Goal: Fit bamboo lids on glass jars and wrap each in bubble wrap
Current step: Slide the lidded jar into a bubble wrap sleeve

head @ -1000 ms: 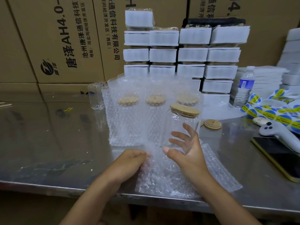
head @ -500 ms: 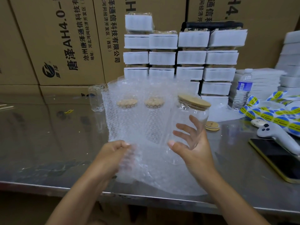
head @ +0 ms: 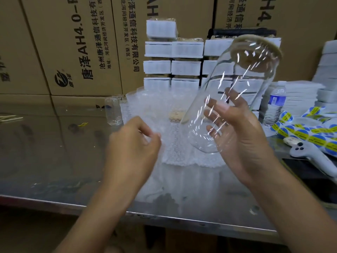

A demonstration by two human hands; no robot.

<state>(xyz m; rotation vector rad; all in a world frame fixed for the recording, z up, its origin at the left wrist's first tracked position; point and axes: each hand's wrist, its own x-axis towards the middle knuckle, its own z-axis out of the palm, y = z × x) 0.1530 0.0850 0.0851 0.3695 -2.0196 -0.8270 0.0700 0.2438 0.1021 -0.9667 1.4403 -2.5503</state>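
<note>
Bare steel runs along the bench's (head: 45, 161) left side to its front edge, while sticker strips (head: 310, 136) and a water bottle (head: 276, 103) crowd the right edge. Above the bubble wrap (head: 182, 152) at mid-bench, the right hand (head: 242, 136) grips a tilted, empty glass jar (head: 233, 92) with its bamboo lid (head: 275, 46) fitted. The left hand (head: 131, 148) curls at the wrap's left edge, too blurred to tell whether it grips anything.

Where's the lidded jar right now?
Head view, right of centre: the jar is tilted in the air, held by the right hand, above the bubble wrap.
</note>
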